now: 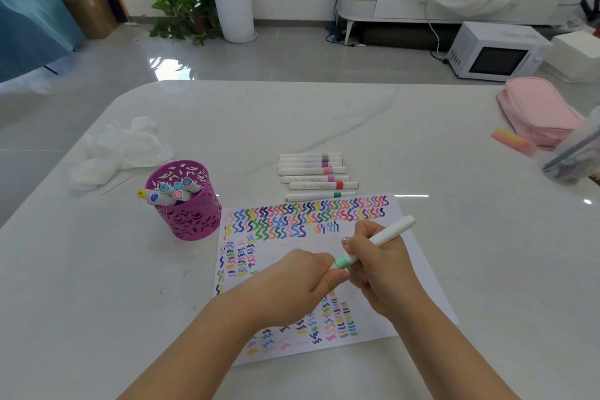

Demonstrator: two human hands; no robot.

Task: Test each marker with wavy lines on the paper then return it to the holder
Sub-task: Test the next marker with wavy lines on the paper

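A white marker (pixel 386 235) with a mint-green band slants over the paper (pixel 418 273), which is covered in coloured wavy lines. My right hand (pixel 378 273) grips the marker's barrel. My left hand (pixel 302 279) pinches its lower, green end, where the cap is hidden by my fingers. To the left of the sheet stands the purple holder (pixel 190 211) with several markers in it. Several white markers (pixel 316 177) lie in a row just beyond the paper.
Crumpled white plastic (pixel 120 149) lies behind the holder on the white table (pixel 324 120). A pink pouch (pixel 537 110), a pink-yellow eraser (pixel 513 141) and a clear cup of pens (pixel 576 156) sit at the right edge.
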